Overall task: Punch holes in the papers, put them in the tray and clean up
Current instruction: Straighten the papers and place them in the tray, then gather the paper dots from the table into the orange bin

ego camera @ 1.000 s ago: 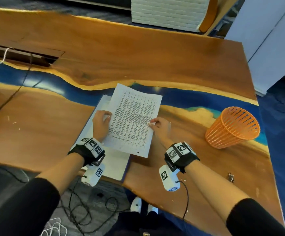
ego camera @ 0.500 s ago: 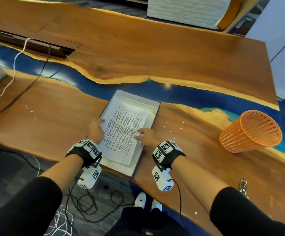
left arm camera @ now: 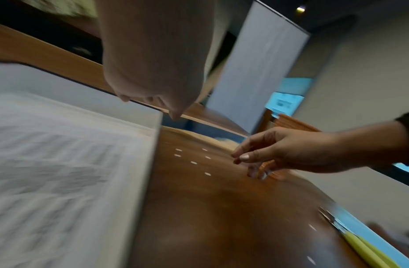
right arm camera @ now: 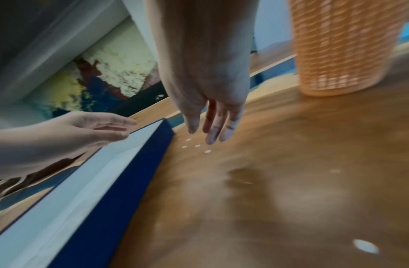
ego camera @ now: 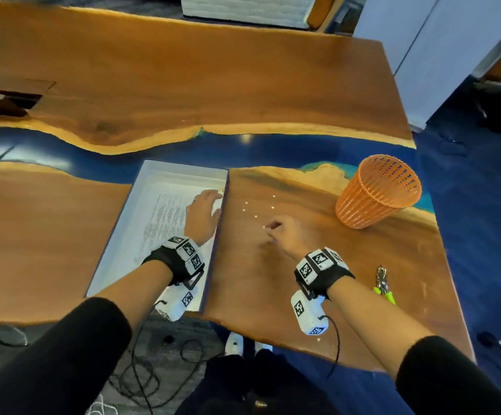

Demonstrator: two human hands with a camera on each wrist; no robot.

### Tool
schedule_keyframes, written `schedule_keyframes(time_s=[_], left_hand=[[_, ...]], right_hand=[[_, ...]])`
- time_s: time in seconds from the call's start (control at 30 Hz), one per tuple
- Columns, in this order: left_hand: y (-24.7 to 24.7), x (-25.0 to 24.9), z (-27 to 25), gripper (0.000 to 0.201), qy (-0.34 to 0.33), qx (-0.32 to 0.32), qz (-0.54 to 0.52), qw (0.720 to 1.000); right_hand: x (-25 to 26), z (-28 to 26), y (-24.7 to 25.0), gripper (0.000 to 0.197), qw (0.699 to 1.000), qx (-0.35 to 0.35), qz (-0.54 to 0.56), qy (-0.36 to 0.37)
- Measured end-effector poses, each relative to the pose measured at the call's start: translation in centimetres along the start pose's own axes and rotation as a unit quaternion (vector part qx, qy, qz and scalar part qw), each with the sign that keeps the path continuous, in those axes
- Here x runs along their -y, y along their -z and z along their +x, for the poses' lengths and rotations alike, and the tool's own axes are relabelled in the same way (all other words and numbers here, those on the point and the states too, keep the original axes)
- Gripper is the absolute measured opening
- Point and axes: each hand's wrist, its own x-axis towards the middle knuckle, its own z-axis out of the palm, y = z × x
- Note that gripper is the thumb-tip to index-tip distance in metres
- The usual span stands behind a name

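- The papers (ego camera: 165, 217) lie in the tray (ego camera: 117, 235), so the step in hand looks like the clean-up: gathering the paper dots (ego camera: 255, 216) scattered on the desk (ego camera: 273, 280) just right of the tray.
- To do it well, I judge the right hand (ego camera: 285, 235) should sweep the dots together toward one spot, then lift them as one pile and drop them in the basket (ego camera: 378, 191); picking them up singly risks flicking them away.
- The right hand hovers over the dots with fingers loosely bent, holding nothing.
- The left hand (ego camera: 203, 215) is flat over the papers near the tray's right wall, fingers straight, gripping nothing.
- Count: one tray, one orange basket, one punch (ego camera: 384, 284) near the desk's right edge.
- About six dots in the main cluster, with a few strays elsewhere; how many sheets are stacked cannot be told.
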Motion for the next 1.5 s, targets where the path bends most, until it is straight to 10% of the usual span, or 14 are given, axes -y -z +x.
schedule_keyframes(time_s=[0.23,0.43,1.5], left_hand=[[-7.9,-8.7,-1.2,0.071,-0.198,0.274,0.098,0.936],[-12.8,-10.9,-3.7,0.115,-0.199,0.412,0.172,0.873],[-13.9,-12.0,-5.4,0.131,-0.156,0.401,0.244,0.869]], right_hand=[[-11.8,-5.4,6.8,0.013,0.985,-0.119,-0.038,-0.123],[-17.2,-8.9,7.8,0.018,0.974,-0.153,-0.032,-0.163],[-17.8,-8.2,7.0,0.010,0.988,-0.067,-0.125,-0.068]])
